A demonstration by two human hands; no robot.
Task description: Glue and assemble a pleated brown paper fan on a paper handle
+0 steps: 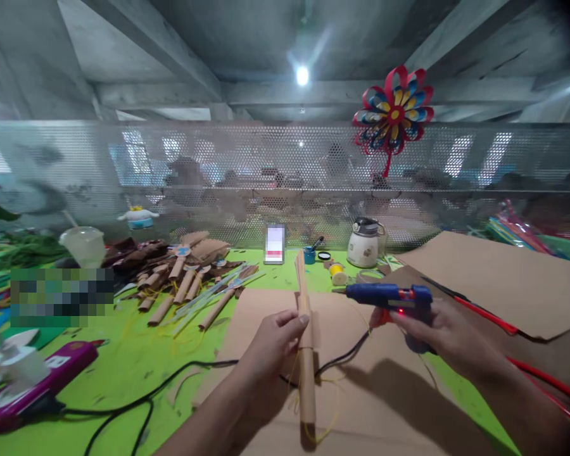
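Observation:
My left hand (278, 342) pinches a rolled brown paper tube (306, 380) upright near the middle, thumb on its front. Folded paper pleats (301, 272) rise from the tube's top, and thin yellow string (330, 405) loops about its lower end. In my right hand (439, 335) is a blue glue gun (389, 296), its red light lit and my fingers wrapped round the grip by the orange trigger. The nozzle points left, a little way right of the tube and apart from it. Beneath both hands lie brown paper sheets (261, 310).
Several finished paper tubes (185, 285) pile up at left, beside clear glue sticks (204, 304). A purple power strip (71, 373) feeds a black cord (171, 373) across the green table. Behind stand a phone (274, 244), yellow thread spool (338, 274) and white kettle (363, 244). Red-handled scissors (484, 313) lie right.

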